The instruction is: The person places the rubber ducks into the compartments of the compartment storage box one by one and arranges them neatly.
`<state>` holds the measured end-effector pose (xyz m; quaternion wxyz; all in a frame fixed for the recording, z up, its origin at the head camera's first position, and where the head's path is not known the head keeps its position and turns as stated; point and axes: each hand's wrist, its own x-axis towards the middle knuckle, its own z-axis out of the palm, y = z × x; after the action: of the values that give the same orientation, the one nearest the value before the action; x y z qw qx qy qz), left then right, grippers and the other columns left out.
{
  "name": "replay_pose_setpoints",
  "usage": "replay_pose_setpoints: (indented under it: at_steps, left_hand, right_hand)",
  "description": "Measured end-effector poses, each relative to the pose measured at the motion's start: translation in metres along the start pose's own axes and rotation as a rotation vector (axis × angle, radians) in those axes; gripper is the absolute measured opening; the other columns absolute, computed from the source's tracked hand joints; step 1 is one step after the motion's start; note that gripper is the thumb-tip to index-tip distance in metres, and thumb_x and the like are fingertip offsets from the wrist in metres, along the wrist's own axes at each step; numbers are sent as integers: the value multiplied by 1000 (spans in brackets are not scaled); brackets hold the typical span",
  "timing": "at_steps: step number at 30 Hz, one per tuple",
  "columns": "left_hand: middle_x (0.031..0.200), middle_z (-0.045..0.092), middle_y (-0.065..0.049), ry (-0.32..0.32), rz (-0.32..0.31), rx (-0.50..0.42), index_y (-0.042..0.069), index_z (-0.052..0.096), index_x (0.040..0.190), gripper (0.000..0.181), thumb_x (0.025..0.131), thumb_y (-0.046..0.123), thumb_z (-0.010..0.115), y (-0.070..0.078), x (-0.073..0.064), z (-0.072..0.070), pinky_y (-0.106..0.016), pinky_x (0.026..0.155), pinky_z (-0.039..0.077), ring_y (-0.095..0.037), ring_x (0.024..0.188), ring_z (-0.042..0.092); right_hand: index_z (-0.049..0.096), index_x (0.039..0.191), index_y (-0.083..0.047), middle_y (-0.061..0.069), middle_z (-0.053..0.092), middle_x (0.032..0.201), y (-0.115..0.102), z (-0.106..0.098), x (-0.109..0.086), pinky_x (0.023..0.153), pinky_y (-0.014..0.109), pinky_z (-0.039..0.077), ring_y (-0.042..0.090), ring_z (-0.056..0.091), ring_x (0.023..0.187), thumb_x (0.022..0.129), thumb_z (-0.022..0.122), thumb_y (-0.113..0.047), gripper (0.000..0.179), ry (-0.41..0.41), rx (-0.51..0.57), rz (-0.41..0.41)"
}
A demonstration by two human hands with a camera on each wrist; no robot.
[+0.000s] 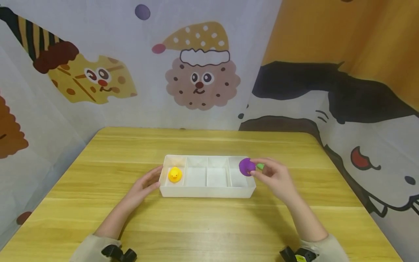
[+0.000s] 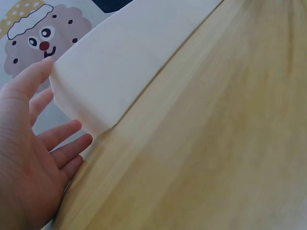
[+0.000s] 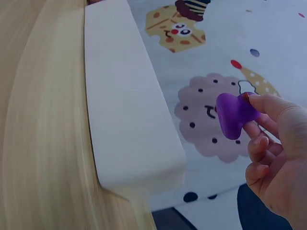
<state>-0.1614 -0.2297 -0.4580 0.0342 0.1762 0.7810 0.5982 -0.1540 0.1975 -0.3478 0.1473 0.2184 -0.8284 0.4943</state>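
The right hand (image 1: 275, 178) pinches a purple toy (image 1: 246, 167) between thumb and fingers, holding it up at the right end of a white tray (image 1: 207, 192); in the right wrist view the toy is in the air, apart from the tray. A small green piece (image 1: 260, 166) shows beside those fingers in the head view. The left hand (image 1: 142, 187) grips nothing: its fingers are loosely spread at the tray's left end, the thumb at the near corner. The tray has four compartments in a row, and a yellow duck (image 1: 175, 175) sits upright in the leftmost. All of it rests on a wood-grained surface (image 1: 209, 225). Pale sleeves (image 1: 328, 251) and black devices (image 1: 119, 253) lie at the wrists. Behind hangs a printed cloth (image 1: 252, 22) with a cookie figure (image 1: 203, 85) in a dotted cap and a cheese figure (image 1: 93, 80).
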Motion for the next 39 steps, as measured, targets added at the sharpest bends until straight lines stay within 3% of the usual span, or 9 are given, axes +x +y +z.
replay_pose_setpoints:
  at_steps: [4,9,17,30,39]
  left_hand:
    - [144,40,-21,-2,6,1,12,32,150,53,100,15,51,-1,0,0,-49,97,38,-40,128,41]
    - [145,39,-22,-3,14,7,11,32,150,53,101,15,50,-3,1,-1,-41,97,39,-41,129,39]
    - [145,40,-22,3,8,8,12,33,150,53,100,16,51,0,0,0,-49,97,37,-41,128,40]
    - [144,40,-23,5,21,6,10,32,150,53,100,11,50,-2,0,0,-24,93,39,-42,128,40]
    - [144,41,-21,11,4,26,12,33,150,53,100,14,51,-3,0,0,-36,95,40,-41,128,41]
  right_hand:
    - [71,108,-6,2,53,71,14,10,6,44,25,37,13,43,53,79,77,-1,29,-26,27,-3]
    - [70,109,-4,3,53,72,8,22,13,46,24,38,13,44,55,80,77,-4,29,-56,59,18]
    - [72,106,-13,1,52,69,4,41,27,46,25,36,16,45,57,81,78,-16,26,-115,51,26]
    - [73,107,-15,1,53,69,-1,71,50,46,25,35,17,45,59,81,78,-20,27,-214,48,56]
    - [72,108,-15,-1,66,92,-1,91,63,46,25,36,17,47,60,82,77,-18,27,-308,55,91]
